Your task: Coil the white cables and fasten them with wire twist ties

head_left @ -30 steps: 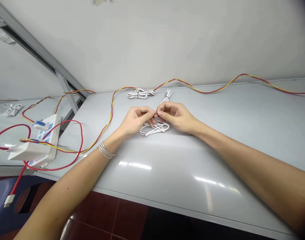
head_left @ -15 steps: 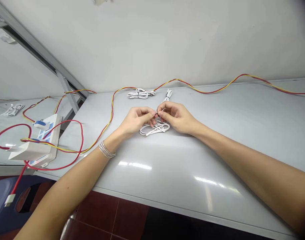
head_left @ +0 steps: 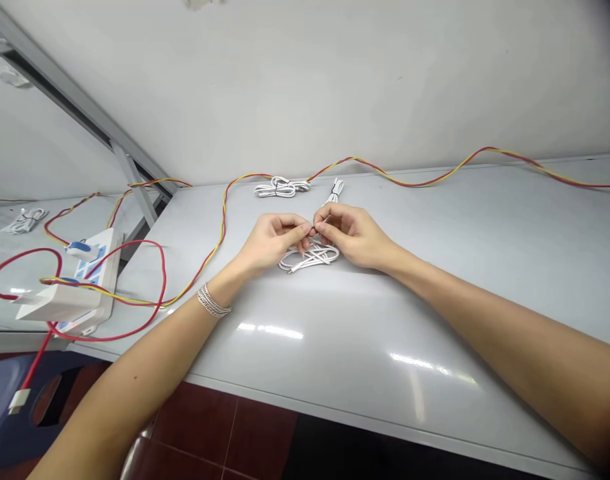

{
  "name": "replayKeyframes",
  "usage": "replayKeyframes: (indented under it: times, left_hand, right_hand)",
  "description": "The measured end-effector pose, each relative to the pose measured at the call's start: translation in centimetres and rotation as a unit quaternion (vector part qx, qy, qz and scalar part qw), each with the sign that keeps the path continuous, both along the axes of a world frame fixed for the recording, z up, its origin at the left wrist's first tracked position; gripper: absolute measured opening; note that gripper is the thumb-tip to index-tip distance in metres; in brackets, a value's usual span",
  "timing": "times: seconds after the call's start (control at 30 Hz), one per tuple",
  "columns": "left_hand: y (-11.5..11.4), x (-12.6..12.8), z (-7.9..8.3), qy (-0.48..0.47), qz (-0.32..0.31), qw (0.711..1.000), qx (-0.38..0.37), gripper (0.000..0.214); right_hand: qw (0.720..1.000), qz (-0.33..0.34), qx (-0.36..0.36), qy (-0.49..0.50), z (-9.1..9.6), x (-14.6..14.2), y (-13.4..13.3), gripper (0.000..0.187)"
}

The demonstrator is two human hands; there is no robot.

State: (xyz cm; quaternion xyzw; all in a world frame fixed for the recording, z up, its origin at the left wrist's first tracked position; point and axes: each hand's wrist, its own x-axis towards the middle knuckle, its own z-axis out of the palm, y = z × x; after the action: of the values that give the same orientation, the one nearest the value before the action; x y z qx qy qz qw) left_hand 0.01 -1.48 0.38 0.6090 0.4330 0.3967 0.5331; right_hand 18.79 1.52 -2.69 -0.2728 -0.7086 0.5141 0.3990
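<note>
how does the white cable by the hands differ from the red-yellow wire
The white cable is one colour; the red-yellow wire twists two together. The white cable lies in crossing loops; the red-yellow wire stretches out in waves. Both lie at least partly on the gray tabletop.

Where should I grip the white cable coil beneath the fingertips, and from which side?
Best, I'd say, to pinch the white cable coil across its middle, where several strands cross, coming from the near side. Its far part is partly covered by the left hand and the right hand; its near edge is uncovered.
</note>
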Motion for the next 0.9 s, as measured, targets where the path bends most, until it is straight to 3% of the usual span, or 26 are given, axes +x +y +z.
replayKeyframes:
  times: [0.9]
  left_hand:
    - [-0.06,-0.04,0.16,-0.011,-0.019,1.000,-0.013,0.034]
  right_hand:
    - [1.000,0.000,0.008,0.002,0.17,-0.09,-0.14,0.025]
